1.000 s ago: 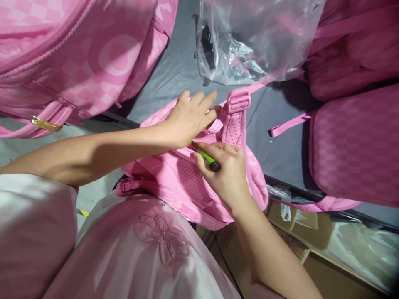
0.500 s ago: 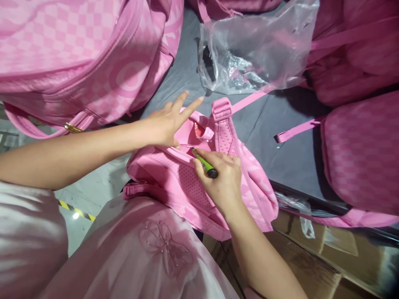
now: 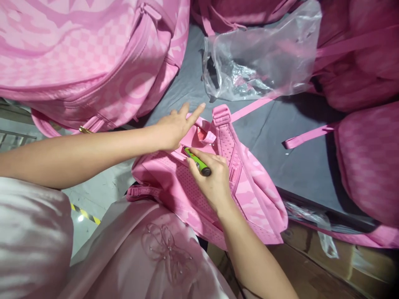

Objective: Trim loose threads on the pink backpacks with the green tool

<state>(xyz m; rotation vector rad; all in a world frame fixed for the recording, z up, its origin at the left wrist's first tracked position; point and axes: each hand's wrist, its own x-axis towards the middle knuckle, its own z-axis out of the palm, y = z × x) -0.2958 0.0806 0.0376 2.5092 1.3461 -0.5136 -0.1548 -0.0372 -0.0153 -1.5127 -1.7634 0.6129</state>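
A small pink backpack (image 3: 174,182) rests against my front, with its dotted back panel and straps facing up. My left hand (image 3: 173,129) lies at its top edge with the fingers spread, and its thumb side touches the fabric. My right hand (image 3: 213,176) grips a short green pen-like tool (image 3: 198,161) with a black end. The tool's far tip meets the seam near the top of the back panel, close to my left hand. Beside it are a red-and-pink fabric loop (image 3: 205,136) and a shoulder strap with a pink buckle (image 3: 222,115).
A large pink checkered backpack (image 3: 93,62) stands at upper left. A clear plastic bag (image 3: 262,58) lies on the grey table surface (image 3: 262,128). More pink backpacks (image 3: 370,162) are along the right, above cardboard boxes (image 3: 324,265).
My right hand and the green tool have shifted slightly left along the seam. The left hand stays spread at the top edge. The whole view has moved a little.
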